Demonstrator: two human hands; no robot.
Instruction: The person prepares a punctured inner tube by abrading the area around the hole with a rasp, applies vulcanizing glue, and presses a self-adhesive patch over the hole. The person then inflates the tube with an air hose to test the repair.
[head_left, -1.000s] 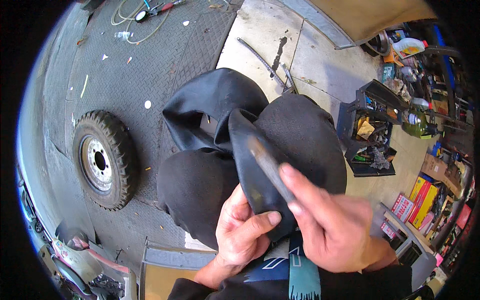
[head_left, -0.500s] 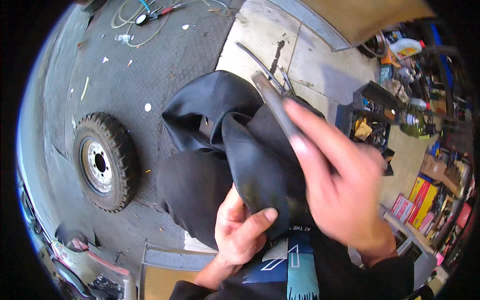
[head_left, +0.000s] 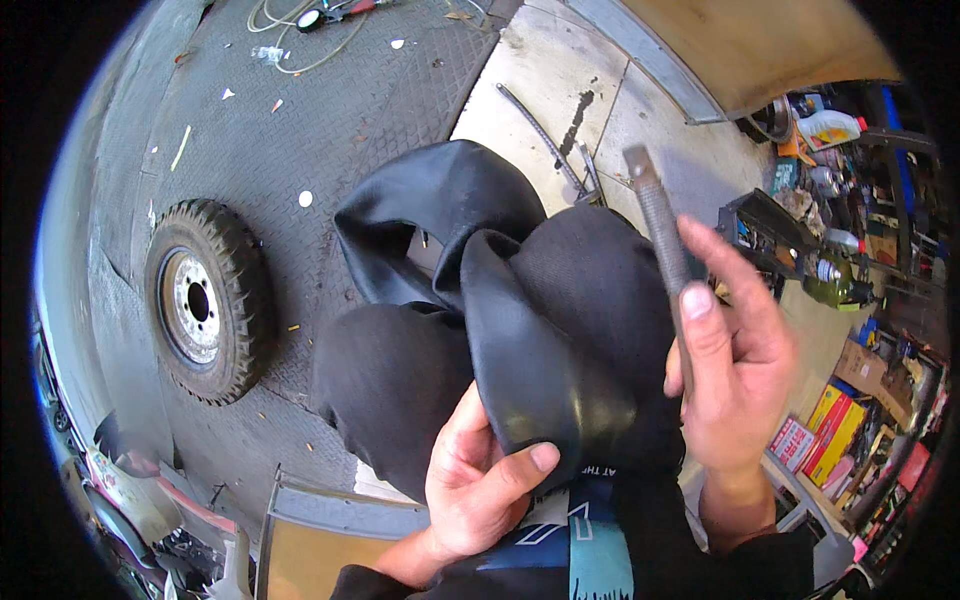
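Note:
A black rubber inner tube [head_left: 520,330] lies limp and folded across my lap, its far loop between my knees. My left hand [head_left: 480,485] pinches its near end, thumb on top and fingers underneath. A dull, scuffed-looking patch shows on the tube to the right of that thumb. My right hand [head_left: 735,375] is closed round a rasp [head_left: 658,220], a long grey metal bar with a rough, textured face. The rasp points up and away, held above my right knee and apart from the tube. Part of its lower end is hidden by my fingers.
On the dark patterned mat at left stands a wheel with a knobbly tyre [head_left: 255,310]. A gauge [head_left: 309,20] with a hose lies farther off. Dark metal bars [head_left: 540,128] rest on the pale floor ahead. Cluttered shelves and a black tool tray [head_left: 765,225] line the right.
My right hand has drawn the rasp off the tube, to the right and more upright. The left hand keeps its grip. The scuffed patch is now uncovered.

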